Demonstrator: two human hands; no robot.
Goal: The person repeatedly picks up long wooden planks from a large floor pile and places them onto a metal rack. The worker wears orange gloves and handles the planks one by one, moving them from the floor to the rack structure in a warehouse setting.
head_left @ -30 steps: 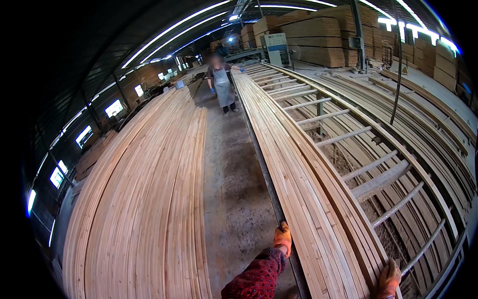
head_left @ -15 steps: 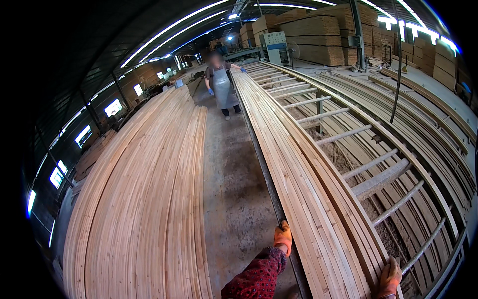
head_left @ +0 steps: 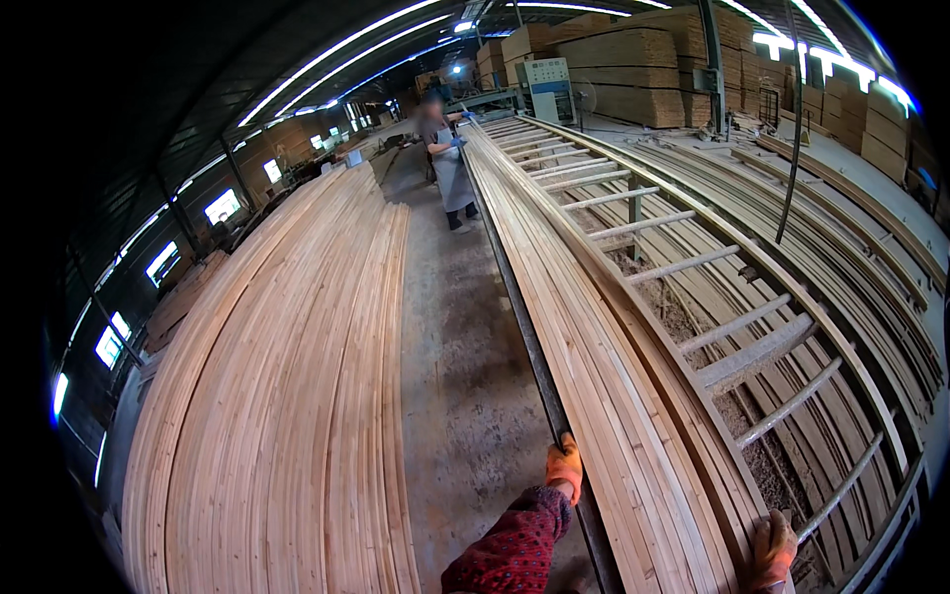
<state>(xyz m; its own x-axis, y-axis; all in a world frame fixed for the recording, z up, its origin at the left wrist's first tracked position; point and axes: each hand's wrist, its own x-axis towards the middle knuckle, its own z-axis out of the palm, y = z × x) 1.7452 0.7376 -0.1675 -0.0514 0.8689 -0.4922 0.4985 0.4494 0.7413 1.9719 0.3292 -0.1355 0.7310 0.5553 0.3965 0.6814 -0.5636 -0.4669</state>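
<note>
Long, narrow wooden boards lie side by side on a roller conveyor and run away from me. My left hand, in an orange work glove, closes on the left edge of the row, beside the dark metal rail. On the opposite edge, my right hand wears a similar glove and grips the outermost board, its fingers curled against the side. Part of each hand's grip is hidden. At the far end, a co-worker in a grey apron and blue gloves has both hands at the boards.
To the left stands a broad stack of boards, with a concrete floor strip between it and the conveyor. Bare rollers extend to the right of the boards. A control cabinet and large timber stacks stand farther back.
The co-worker has turned toward the boards and brought the lowered hand up to them. The far boards have shifted slightly left. My hands keep nearly the same places.
</note>
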